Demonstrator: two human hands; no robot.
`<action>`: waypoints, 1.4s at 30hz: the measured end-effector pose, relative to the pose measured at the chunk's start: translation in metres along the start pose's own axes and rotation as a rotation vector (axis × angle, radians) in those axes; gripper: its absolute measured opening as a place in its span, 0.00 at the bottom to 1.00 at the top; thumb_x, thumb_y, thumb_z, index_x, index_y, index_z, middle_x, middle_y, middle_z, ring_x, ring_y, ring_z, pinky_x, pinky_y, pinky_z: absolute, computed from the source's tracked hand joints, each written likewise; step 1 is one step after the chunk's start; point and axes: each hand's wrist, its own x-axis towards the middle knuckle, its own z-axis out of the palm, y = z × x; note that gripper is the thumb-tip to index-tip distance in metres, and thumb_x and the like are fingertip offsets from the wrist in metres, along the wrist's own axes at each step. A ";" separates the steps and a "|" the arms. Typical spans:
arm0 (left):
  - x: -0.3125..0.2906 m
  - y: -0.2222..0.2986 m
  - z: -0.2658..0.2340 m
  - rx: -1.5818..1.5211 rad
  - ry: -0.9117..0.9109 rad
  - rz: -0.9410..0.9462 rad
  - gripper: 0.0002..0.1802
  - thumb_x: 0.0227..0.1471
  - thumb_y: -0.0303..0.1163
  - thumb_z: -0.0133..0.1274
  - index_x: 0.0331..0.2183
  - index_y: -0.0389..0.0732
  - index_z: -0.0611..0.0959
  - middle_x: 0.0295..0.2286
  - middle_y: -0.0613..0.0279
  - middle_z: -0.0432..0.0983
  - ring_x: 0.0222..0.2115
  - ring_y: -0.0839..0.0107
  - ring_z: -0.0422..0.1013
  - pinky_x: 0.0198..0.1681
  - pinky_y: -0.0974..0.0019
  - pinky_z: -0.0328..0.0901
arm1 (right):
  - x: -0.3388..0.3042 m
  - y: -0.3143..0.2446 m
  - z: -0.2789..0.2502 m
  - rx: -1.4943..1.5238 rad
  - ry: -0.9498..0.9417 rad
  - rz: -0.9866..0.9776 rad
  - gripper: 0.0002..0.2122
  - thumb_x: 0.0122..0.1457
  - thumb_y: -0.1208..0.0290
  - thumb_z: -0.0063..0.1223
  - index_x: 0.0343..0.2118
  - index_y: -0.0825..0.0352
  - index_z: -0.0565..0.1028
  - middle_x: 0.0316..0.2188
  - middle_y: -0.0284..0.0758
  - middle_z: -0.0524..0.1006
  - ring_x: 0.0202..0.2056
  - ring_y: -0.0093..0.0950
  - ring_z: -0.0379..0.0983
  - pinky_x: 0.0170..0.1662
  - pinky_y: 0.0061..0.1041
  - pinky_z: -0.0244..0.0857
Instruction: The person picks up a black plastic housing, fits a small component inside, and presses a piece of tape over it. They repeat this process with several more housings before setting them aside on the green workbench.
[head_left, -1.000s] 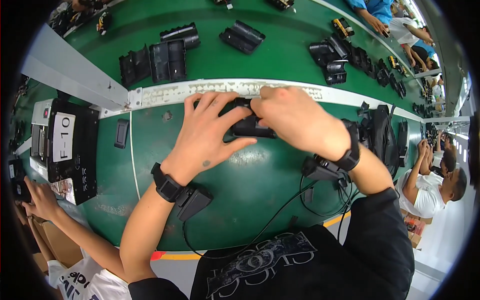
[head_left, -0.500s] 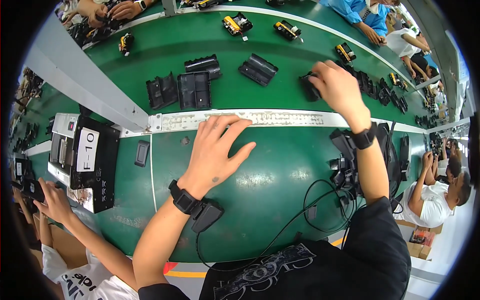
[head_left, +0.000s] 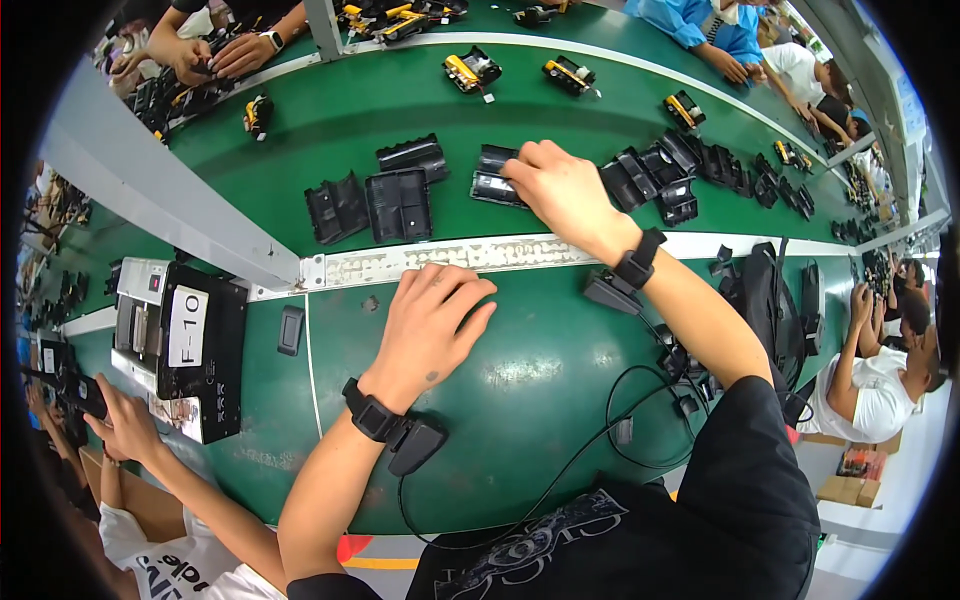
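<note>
Now your right hand (head_left: pixel 562 195), off 2-o'clock black shells (head_left: pixel 628 181), pinches 12-o'clock trough-shaped casing (head_left: pixel 494 187), apparently switching pieces; left hand (head_left: pixel 425 325) empty, fingers parted.

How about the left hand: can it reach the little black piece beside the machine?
Probably yes: the left hand looks empty, with just flat table and a white line between it and the little black piece.

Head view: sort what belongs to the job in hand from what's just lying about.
Likely in the job:
- black casing at the right hand's fingertips
- similar casings nearby, probably

Apparently aside, touched by neither of the person's hands:
- small black part on the bench
- machine at left
</note>
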 end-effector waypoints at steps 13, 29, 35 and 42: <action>-0.004 -0.007 0.004 0.023 0.021 0.039 0.10 0.55 0.30 0.66 0.41 0.45 0.87 0.41 0.65 0.78 0.42 0.61 0.73 0.47 0.56 0.65 | 0.047 -0.040 -0.011 0.329 0.139 -0.010 0.14 0.64 0.70 0.63 0.51 0.64 0.80 0.41 0.43 0.79 0.41 0.46 0.80 0.45 0.42 0.75; -0.004 -0.009 0.002 -0.026 -0.007 0.024 0.08 0.57 0.32 0.64 0.39 0.44 0.85 0.39 0.66 0.76 0.43 0.62 0.71 0.48 0.55 0.63 | 0.017 0.013 -0.020 0.299 0.012 0.167 0.09 0.60 0.79 0.57 0.44 0.68 0.77 0.35 0.47 0.83 0.39 0.48 0.82 0.45 0.43 0.76; 0.000 -0.008 0.006 -0.043 0.005 0.047 0.08 0.56 0.32 0.64 0.38 0.44 0.85 0.40 0.67 0.76 0.44 0.62 0.70 0.48 0.56 0.63 | -0.041 0.102 -0.045 -0.063 -0.011 0.471 0.10 0.61 0.72 0.59 0.44 0.65 0.78 0.36 0.47 0.84 0.41 0.48 0.83 0.44 0.43 0.77; -0.003 -0.008 0.007 -0.015 -0.016 0.023 0.08 0.56 0.31 0.65 0.39 0.44 0.85 0.40 0.67 0.75 0.45 0.63 0.70 0.48 0.56 0.63 | -0.015 0.037 -0.079 -0.223 0.028 0.367 0.13 0.64 0.65 0.62 0.50 0.61 0.80 0.44 0.41 0.80 0.44 0.45 0.81 0.46 0.43 0.76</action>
